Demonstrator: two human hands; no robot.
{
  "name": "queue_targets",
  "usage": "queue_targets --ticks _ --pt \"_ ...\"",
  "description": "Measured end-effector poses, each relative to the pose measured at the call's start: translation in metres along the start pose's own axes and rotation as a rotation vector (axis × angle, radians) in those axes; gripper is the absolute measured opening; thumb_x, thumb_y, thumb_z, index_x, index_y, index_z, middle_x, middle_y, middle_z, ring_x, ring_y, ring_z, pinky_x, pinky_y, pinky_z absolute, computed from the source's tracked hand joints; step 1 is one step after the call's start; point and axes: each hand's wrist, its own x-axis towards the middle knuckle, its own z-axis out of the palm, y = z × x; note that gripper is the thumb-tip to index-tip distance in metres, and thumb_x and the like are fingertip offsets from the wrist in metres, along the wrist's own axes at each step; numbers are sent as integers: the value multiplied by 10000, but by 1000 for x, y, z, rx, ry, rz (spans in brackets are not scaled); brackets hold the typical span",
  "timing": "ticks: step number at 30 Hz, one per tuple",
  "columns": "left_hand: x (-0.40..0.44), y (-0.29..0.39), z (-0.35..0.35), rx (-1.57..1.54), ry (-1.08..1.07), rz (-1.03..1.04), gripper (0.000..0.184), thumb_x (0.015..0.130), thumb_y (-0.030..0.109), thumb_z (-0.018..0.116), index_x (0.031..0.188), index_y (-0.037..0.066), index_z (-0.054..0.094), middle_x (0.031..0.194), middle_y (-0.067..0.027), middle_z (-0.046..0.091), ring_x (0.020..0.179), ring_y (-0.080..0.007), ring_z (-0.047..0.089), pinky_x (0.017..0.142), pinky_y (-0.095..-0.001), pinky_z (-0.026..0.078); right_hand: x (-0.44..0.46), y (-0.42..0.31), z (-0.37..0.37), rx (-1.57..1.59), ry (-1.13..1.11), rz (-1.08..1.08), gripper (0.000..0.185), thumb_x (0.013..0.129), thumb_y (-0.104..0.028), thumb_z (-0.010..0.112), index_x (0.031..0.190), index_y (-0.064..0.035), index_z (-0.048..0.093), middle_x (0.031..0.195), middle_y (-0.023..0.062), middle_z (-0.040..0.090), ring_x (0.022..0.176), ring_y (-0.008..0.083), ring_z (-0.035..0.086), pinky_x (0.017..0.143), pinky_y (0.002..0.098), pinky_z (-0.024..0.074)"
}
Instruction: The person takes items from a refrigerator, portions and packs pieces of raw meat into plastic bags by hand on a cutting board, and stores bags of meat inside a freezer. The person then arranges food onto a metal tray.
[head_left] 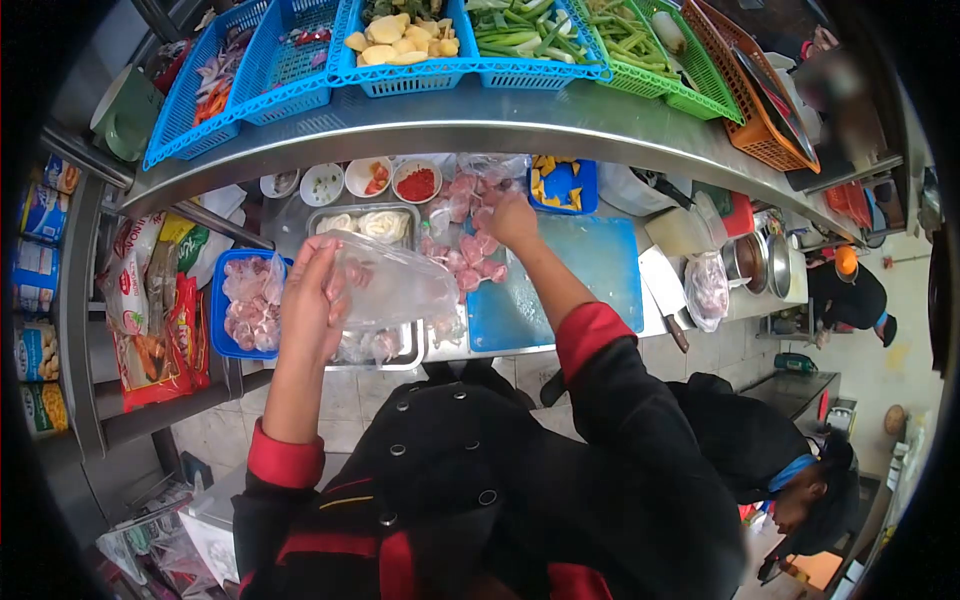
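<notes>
My left hand (312,290) grips the edge of a clear plastic bag (400,285), which spreads out to the right above the trays. My right hand (512,222) is over a pile of pale pink raw meat pieces (468,245), its fingers curled on the meat and partly hidden. This pile lies beside and partly on the blue cutting board (560,290). To the left, a blue tray (217,320) contains bagged portions of similar meat. A metal tray (418,345) below the bag also holds bagged portions.
Behind the bag sit a metal container (416,222) of white rings and bowls, one with red powder (416,183). A knife (662,290) lies right of the board. Overhead, a steel shelf (400,120) carries vegetable baskets. Another person (760,440) bends at lower right.
</notes>
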Motion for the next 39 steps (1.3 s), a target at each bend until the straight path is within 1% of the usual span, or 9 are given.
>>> queue_targets --ticks 5,8,10,14,21,23,26,32,39 --pt "-6 5 1 -35 22 26 104 1010 203 559 1058 111 570 764 61 487 519 -1 347 369 -183 233 1 20 16 -463 194 -46 417 788 -413 716 1020 -66 701 1042 138 688 1038 300 613 869 425 509" --pt "-9 2 5 -28 58 19 121 1008 222 563 1071 118 571 709 59 465 499 -9 332 371 -186 233 -8 49 -3 162 314 -177 361 828 -360 661 1041 -69 672 1057 119 683 1029 293 608 891 461 495" --pt "-4 -7 4 -55 68 -25 139 998 239 577 1091 136 569 669 58 442 477 -21 316 378 -187 233 -32 42 -37 1434 -27 232 354 851 -309 622 1107 -67 642 1070 105 671 977 288 623 927 527 485" --pt "6 -26 14 -61 46 -69 134 991 245 583 1087 153 574 640 58 420 460 -28 305 382 -185 232 -74 19 -82 1935 -425 -77 303 852 -246 596 1094 -65 618 1127 111 661 1018 280 639 964 571 479" --pt "7 -39 60 -5 85 -125 140 988 240 577 1085 140 583 649 54 438 448 -33 333 378 -189 243 -123 -101 -113 1676 -176 23 255 907 -114 576 1156 -103 523 1203 129 637 1172 278 601 999 495 489" --pt "2 -40 66 21 126 -126 143 989 240 574 1087 137 585 647 52 440 444 -35 336 377 -190 247 -117 -101 -88 908 -26 -351 345 925 -60 610 1236 -124 475 1223 119 616 1200 245 577 1012 436 480" --pt "-8 -32 50 25 93 -36 138 996 243 565 1074 134 598 625 57 424 430 -33 322 365 -192 245 -123 -124 -110 927 -176 -406 347 926 -81 662 1225 -97 487 1218 90 597 1223 198 548 1013 401 471" --pt "-56 6 41 -78 172 36 149 1015 253 547 1062 126 607 574 65 377 385 -32 276 340 -198 216 -57 -21 -112 885 5 -204 268 909 -157 693 1154 -63 636 983 53 696 880 213 698 705 353 570" --pt "-75 -2 59 -80 162 63 176 1021 263 546 1088 119 621 543 65 372 353 -32 290 326 -189 219 -6 83 29 -217 82 -280 264 818 -236 718 1054 -123 685 1182 143 626 1094 349 565 897 460 503"
